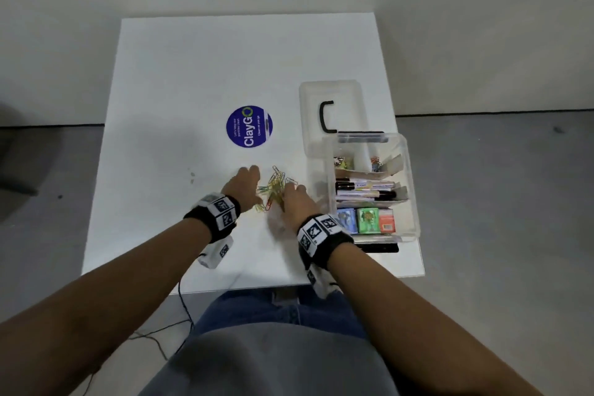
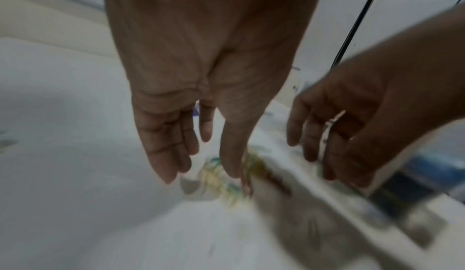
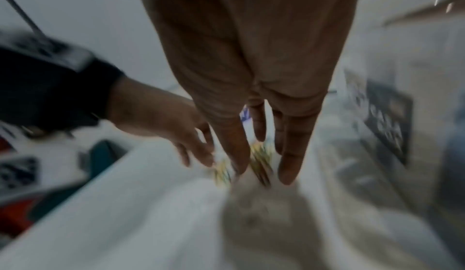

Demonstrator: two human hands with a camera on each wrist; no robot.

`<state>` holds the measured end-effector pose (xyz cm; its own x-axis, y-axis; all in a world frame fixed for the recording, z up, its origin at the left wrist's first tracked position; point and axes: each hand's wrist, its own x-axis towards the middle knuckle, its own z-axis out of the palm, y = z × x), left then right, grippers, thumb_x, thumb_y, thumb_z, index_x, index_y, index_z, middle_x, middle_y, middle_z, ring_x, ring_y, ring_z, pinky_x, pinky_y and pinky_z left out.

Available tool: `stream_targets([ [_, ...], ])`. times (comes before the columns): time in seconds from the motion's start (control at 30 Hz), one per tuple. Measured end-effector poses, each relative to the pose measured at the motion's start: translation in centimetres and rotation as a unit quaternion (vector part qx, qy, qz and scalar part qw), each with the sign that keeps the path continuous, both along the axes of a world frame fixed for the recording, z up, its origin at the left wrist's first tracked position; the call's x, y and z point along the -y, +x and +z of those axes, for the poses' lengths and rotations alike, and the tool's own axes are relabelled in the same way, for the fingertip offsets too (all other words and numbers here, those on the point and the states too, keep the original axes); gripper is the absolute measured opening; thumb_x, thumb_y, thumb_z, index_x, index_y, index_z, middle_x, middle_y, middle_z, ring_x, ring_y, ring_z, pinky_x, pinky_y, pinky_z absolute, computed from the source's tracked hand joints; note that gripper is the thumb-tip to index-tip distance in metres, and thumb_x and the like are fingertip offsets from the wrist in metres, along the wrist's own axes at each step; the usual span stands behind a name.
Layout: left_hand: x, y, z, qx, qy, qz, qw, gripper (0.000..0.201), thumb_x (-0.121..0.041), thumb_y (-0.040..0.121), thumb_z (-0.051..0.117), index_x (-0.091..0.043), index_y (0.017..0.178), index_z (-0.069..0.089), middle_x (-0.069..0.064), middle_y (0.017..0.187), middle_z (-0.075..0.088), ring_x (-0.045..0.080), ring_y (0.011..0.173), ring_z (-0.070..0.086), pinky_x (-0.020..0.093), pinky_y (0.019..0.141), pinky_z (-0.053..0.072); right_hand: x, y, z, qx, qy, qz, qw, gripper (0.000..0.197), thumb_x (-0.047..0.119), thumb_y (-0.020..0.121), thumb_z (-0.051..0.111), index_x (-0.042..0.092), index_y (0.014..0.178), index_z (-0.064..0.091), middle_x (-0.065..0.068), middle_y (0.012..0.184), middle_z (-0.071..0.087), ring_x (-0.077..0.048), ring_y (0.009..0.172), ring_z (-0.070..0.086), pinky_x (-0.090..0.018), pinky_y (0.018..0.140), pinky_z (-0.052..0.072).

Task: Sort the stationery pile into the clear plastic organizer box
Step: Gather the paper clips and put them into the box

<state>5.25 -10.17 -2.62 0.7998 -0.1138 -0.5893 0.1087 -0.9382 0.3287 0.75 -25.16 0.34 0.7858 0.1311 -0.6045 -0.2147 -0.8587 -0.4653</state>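
A loose pile of coloured paper clips lies on the white table, just left of the clear plastic organizer box. My left hand is at the pile's left side with straight fingers. My right hand is at its right side, fingers also extended. In the blurred left wrist view the left fingertips point down at the clips. The right wrist view shows the right fingers over the clips. Neither hand plainly grips anything.
The box holds pens, three small coloured boxes and some clips at its far end. Its clear lid with a black handle lies behind it. A round blue sticker marks the table's middle. The table's near edge is close to my wrists.
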Motion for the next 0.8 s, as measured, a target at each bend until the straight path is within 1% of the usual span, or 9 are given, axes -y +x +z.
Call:
stream_targets([
  [0.07, -2.2, -2.1, -1.3, -0.051, 0.045, 0.002, 0.998, 0.060, -0.015, 0.078, 0.077, -0.004, 0.124, 0.040, 0.019, 0.125, 0.044, 0.039, 0.106, 0.058, 0.046, 0.088, 0.050, -0.7, -1.0, -2.3, -0.049, -0.058, -0.013, 0.997, 0.036, 0.010, 0.099, 0.036, 0.002, 0.133, 0.036, -0.023, 0.133, 0.040, -0.041, 0.119, 0.052, -0.047, 0.097, 0.043],
  [0.1, -2.8, -2.8, -1.8, -0.048, 0.043, 0.005, 0.998, 0.059, -0.014, 0.079, 0.076, -0.004, 0.124, 0.040, 0.019, 0.126, 0.044, 0.039, 0.105, 0.058, 0.046, 0.087, 0.050, -0.7, -1.4, -3.2, -0.059, -0.072, -0.014, 0.996, 0.038, 0.011, 0.098, 0.040, 0.001, 0.134, 0.035, -0.023, 0.133, 0.039, -0.041, 0.119, 0.052, -0.046, 0.098, 0.044],
  [0.23, -2.5, -3.5, -3.3, 0.027, -0.032, -0.008, 0.999, 0.038, -0.009, 0.083, 0.069, -0.003, 0.116, 0.051, 0.016, 0.120, 0.052, 0.034, 0.103, 0.058, 0.039, 0.086, 0.046, -1.1, -1.6, -4.9, -0.053, -0.036, 0.008, 0.998, 0.048, 0.004, 0.086, 0.057, 0.002, 0.130, 0.039, -0.020, 0.130, 0.040, -0.039, 0.110, 0.059, -0.040, 0.091, 0.049],
  [0.37, -0.7, -1.8, -3.6, 0.064, -0.067, -0.050, 0.995, 0.033, -0.008, 0.085, 0.066, -0.005, 0.115, 0.053, 0.014, 0.117, 0.054, 0.033, 0.104, 0.057, 0.039, 0.087, 0.046, -2.2, 0.0, -5.2, -0.009, -0.036, -0.049, 0.998, 0.051, 0.019, 0.079, 0.063, 0.007, 0.124, 0.042, -0.015, 0.123, 0.047, -0.034, 0.106, 0.061, -0.038, 0.088, 0.050],
  [0.43, -0.4, -0.5, -3.5, 0.079, -0.050, -0.084, 0.992, 0.049, -0.009, 0.080, 0.072, -0.006, 0.122, 0.048, 0.015, 0.123, 0.048, 0.033, 0.110, 0.054, 0.040, 0.092, 0.048, -2.3, 1.2, -5.0, 0.010, -0.058, -0.072, 0.996, 0.058, 0.021, 0.075, 0.069, 0.009, 0.124, 0.041, -0.014, 0.124, 0.046, -0.033, 0.112, 0.055, -0.041, 0.090, 0.049],
  [0.53, -0.4, 1.0, -3.3, 0.089, -0.020, -0.153, 0.984, 0.092, -0.020, 0.066, 0.085, -0.014, 0.142, 0.032, 0.015, 0.136, 0.036, 0.033, 0.122, 0.042, 0.045, 0.096, 0.048, -1.6, 2.5, -5.0, 0.050, -0.099, -0.087, 0.990, 0.066, 0.012, 0.076, 0.068, 0.006, 0.132, 0.034, -0.019, 0.134, 0.036, -0.037, 0.123, 0.041, -0.045, 0.093, 0.045],
  [0.63, -0.6, 2.1, -3.3, 0.071, 0.031, -0.210, 0.975, 0.116, -0.037, 0.058, 0.088, -0.024, 0.150, 0.019, 0.011, 0.144, 0.029, 0.033, 0.128, 0.035, 0.050, 0.097, 0.045, -1.8, 2.6, -5.6, 0.048, -0.101, -0.063, 0.992, 0.089, 0.027, 0.065, 0.082, 0.015, 0.137, 0.030, -0.015, 0.133, 0.033, -0.035, 0.121, 0.038, -0.046, 0.096, 0.044],
  [0.7, -0.5, 2.3, -3.5, 0.065, 0.034, -0.222, 0.972, 0.108, -0.037, 0.060, 0.087, -0.024, 0.148, 0.026, 0.009, 0.141, 0.032, 0.031, 0.127, 0.035, 0.048, 0.096, 0.044, -2.3, 2.5, -6.1, 0.057, -0.108, -0.033, 0.992, 0.085, 0.032, 0.066, 0.082, 0.015, 0.135, 0.035, -0.014, 0.131, 0.036, -0.034, 0.120, 0.040, -0.045, 0.092, 0.046],
  [0.8, -0.5, 2.1, -3.8, 0.077, -0.027, -0.212, 0.974, 0.075, -0.024, 0.067, 0.084, -0.021, 0.131, 0.045, 0.008, 0.126, 0.039, 0.028, 0.116, 0.042, 0.043, 0.091, 0.049, -2.5, 2.2, -6.5, 0.056, -0.083, -0.036, 0.994, 0.055, 0.019, 0.081, 0.068, 0.008, 0.129, 0.041, -0.015, 0.129, 0.041, -0.034, 0.118, 0.045, -0.042, 0.084, 0.047],
])
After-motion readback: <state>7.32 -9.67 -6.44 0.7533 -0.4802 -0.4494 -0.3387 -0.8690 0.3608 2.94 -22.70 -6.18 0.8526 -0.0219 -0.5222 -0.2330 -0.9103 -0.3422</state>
